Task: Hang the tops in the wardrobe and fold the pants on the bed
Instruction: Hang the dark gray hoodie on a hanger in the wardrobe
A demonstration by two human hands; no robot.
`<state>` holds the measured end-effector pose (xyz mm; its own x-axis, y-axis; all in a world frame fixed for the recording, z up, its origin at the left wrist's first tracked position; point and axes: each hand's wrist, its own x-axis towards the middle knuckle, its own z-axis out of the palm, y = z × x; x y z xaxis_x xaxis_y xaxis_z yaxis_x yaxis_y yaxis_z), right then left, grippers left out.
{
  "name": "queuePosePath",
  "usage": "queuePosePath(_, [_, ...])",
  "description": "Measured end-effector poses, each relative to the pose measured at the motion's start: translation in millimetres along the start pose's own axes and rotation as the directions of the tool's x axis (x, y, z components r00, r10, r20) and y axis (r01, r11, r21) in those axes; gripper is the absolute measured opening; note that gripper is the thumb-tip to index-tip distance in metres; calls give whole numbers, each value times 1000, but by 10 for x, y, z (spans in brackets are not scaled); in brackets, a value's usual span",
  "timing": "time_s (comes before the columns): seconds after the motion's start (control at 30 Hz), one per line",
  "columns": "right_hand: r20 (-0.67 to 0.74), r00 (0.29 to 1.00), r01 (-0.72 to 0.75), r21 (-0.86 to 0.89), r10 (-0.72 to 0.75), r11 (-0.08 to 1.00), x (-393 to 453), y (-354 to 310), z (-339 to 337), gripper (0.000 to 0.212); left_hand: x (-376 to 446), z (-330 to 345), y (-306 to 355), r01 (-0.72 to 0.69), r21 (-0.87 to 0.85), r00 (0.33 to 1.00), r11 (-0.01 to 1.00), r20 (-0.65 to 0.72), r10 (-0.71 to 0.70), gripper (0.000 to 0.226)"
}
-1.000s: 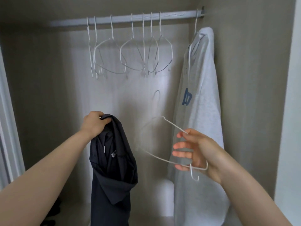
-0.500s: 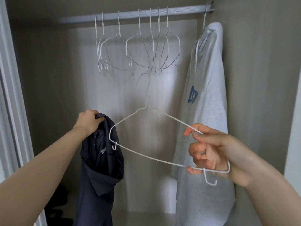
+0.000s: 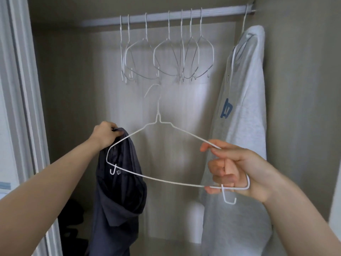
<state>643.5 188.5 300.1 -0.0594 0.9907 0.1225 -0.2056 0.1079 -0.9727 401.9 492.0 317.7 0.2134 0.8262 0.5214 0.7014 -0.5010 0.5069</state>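
My left hand (image 3: 106,134) grips the top edge of a dark navy top (image 3: 120,191), which hangs limp below it inside the open wardrobe. My right hand (image 3: 232,170) holds the right end of a white wire hanger (image 3: 156,178), fingers curled round its corner. The hanger stands upright between my hands, hook up, and its left end overlaps the navy top. A grey sweatshirt (image 3: 243,135) with a blue print hangs on its own hanger at the right end of the rail (image 3: 212,12).
Several empty white wire hangers (image 3: 166,56) hang from the middle of the rail. The wardrobe's white door frame (image 3: 22,108) runs down the left. Dark items (image 3: 72,218) lie on the wardrobe floor at the lower left. The side wall stands close behind the sweatshirt.
My right hand has turned the hanger upright and swung it left until its left end reaches the navy top. My left hand has kept its hold on the top.
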Motion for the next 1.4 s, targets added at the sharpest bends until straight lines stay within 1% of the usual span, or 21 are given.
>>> queuePosePath(0.1, [-9,1000,-14,-62,14,998,121,102,56,13,-4,27,64,-69,8,996,998,58,68,20])
queuePosePath(0.2, [-32,999,-14,-101,11,995,138,118,32,12,-35,10,97,-126,113,990,986,85,116,19])
queuePosePath(0.33, [-10,1000,26,-93,-27,995,80,5,-49,14,-136,-13,90,-86,219,996,972,17,84,17])
queuePosePath(0.4, [14,999,44,-119,-43,992,138,15,-13,15,-159,1,136,-83,117,996,990,-19,86,12])
queuePosePath(0.5, [20,998,58,-193,-55,980,354,193,98,12,-196,49,347,-102,-177,995,979,-12,102,19])
queuePosePath(0.57, [-1,996,84,-176,-86,981,465,319,110,14,-248,50,505,-63,-399,992,915,72,99,19])
queuePosePath(0.63, [-1,992,126,-95,-126,988,495,393,37,17,-281,-15,598,16,-505,970,863,218,109,14])
queuePosePath(0.7, [33,988,154,12,-154,988,470,432,-84,22,-276,-81,611,-72,-396,943,916,272,192,19])
queuePosePath(0.77, [52,983,172,49,-174,984,442,437,-162,26,-275,-113,607,-279,-151,935,948,184,304,34])
queuePosePath(0.83, [-32,970,237,-122,-242,964,450,425,-164,24,-301,-94,614,-383,-183,905,905,122,407,41])
queuePosePath(0.87, [-118,933,282,-345,-340,895,464,404,-151,21,-311,-76,612,-394,-260,896,882,103,431,39])
queuePosePath(0.9, [-194,857,283,-597,-478,751,479,383,-140,20,-316,-65,610,-397,-307,896,865,73,437,36])
queuePosePath(0.97, [-218,632,118,-921,-743,371,504,393,-129,32,-306,-36,603,-366,-351,917,862,23,399,35])
queuePosePath(1.03, [-113,416,-82,-993,-902,86,499,463,-74,43,-265,15,592,-305,-379,945,874,-10,325,37])
queuePosePath(1.07, [-40,342,-110,-994,-939,3,501,524,-38,44,-240,42,587,-264,-373,961,890,-21,276,36])
queuePosePath(1.1, [22,312,-67,-997,-950,-45,517,593,16,43,-227,66,585,-223,-356,974,908,-35,225,35])
queuePosePath(1.13, [69,336,22,-998,-939,-65,538,662,71,39,-213,92,595,-191,-331,981,924,-45,187,33])
queuePosePath(1.17, [95,413,128,-991,-906,-45,583,736,131,34,-211,111,612,-172,-316,985,933,-53,163,32])
queuePosePath(1.23, [53,635,267,-951,-771,155,725,913,241,25,-227,140,675,-161,-324,987,932,-48,154,28])
queuePosePath(1.33, [-77,908,156,-851,-413,502,981,1166,335,38,-264,179,788,-137,-389,988,911,8,152,22])
queuePosePath(1.4, [-71,980,65,-772,-187,632,1120,1292,339,56,-294,184,834,-128,-407,988,905,31,154,20])
